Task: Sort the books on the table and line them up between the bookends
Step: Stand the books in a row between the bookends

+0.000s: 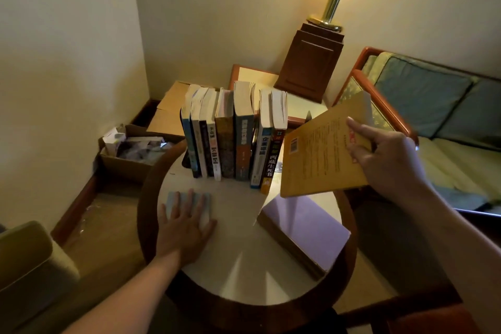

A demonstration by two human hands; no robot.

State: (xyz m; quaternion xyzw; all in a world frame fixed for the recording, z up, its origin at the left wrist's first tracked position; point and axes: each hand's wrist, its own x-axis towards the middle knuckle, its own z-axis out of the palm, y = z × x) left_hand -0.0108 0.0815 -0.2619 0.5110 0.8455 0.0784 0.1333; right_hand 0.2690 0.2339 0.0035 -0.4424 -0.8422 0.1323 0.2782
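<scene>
Head view: the right hand (pixel 385 160) has its fingers grasping a tilted yellow book (pixel 320 154) at the worktop's (pixel 238 247) 2 o'clock, beside the upright row of books (pixel 233 133) at 12. The left hand (pixel 184 228) lies flat with fingers released on a light-blue book (pixel 170 199) at 9. A purple book (pixel 306 228) lies flat at 3.

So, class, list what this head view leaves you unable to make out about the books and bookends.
All in the head view:
- Cover of the light blue book: hidden under the left hand.
- Most of the right bookend: the yellow book in the right hand covers it; only a dark tip shows.
- Most of the left bookend: behind the row of books.
- Titles on the leftmost spines: too small and blurred.
</scene>
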